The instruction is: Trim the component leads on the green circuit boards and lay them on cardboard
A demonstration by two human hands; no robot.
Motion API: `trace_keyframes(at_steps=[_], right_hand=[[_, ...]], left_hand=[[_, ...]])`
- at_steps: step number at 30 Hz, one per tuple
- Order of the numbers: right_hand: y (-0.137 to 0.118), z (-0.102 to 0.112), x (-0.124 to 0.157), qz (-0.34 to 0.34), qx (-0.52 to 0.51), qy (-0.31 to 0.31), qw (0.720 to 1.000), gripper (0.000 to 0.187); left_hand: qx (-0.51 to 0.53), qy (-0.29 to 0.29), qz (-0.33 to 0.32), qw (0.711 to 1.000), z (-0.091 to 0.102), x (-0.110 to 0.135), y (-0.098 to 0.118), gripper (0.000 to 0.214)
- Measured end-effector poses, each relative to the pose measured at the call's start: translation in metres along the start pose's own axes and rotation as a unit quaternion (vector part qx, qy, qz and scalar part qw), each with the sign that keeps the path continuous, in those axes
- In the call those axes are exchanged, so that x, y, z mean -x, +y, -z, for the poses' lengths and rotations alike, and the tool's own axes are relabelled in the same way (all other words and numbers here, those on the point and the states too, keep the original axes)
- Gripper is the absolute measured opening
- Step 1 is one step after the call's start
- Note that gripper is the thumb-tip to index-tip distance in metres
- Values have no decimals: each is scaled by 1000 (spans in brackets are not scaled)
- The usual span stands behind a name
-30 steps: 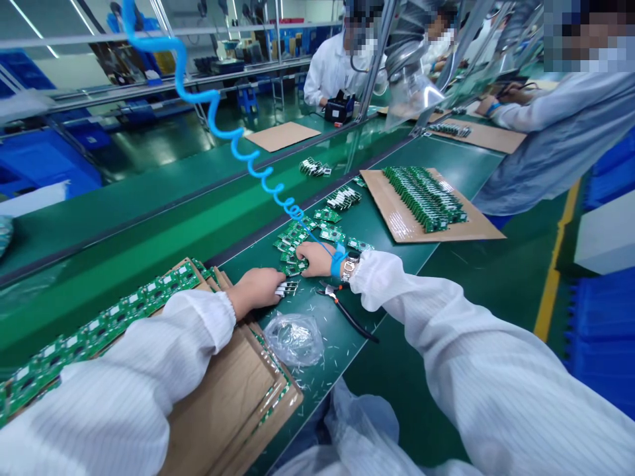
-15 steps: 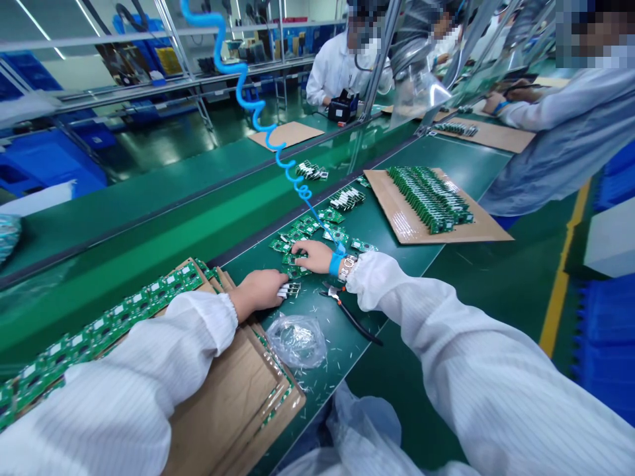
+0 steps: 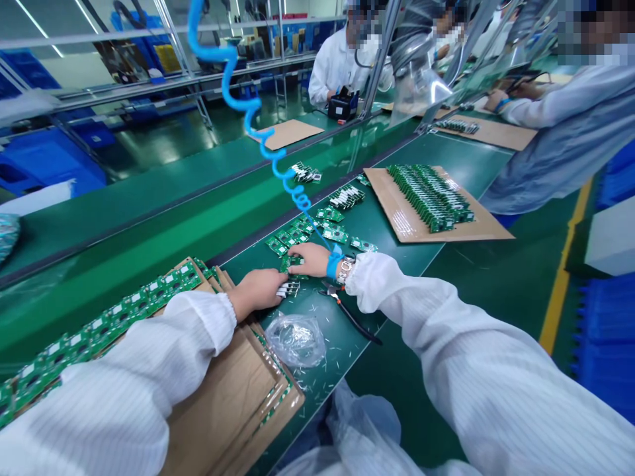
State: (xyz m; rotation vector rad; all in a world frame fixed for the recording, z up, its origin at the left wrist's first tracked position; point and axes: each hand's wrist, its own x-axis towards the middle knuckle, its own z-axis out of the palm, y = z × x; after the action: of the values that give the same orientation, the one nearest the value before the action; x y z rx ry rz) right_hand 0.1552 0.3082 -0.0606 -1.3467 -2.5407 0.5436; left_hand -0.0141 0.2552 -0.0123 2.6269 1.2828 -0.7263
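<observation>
My left hand rests on the green bench, fingers curled round a small stack of circuit boards with white connectors. My right hand lies just beyond it, fingers pinched on one small green circuit board at the near edge of a loose spread of similar boards. A blue wrist strap with a coiled blue cord and a watch sit on my right wrist. Both arms wear white sleeves.
Cutting pliers lie by my right wrist, a clear plastic bag near my left forearm. Cardboard sheets with board strips lie under my left arm. A cardboard tray of boards sits further right. Other workers stand at the line.
My right hand has drawn back from the spread of boards toward my left hand, pulling one board with it. The coiled cord swung. My left hand stayed put.
</observation>
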Motion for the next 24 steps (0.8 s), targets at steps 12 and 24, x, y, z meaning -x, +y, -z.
trace_keyframes(at_steps=[12, 24], right_hand=[[-1, 10, -19, -21, 24, -67, 997, 28], [5, 16, -19, -101, -52, -65, 991, 29]], left_hand=[[-9, -5, -2, 1000, 4, 10, 3, 28], [2, -7, -1, 1000, 1, 10, 1, 28]])
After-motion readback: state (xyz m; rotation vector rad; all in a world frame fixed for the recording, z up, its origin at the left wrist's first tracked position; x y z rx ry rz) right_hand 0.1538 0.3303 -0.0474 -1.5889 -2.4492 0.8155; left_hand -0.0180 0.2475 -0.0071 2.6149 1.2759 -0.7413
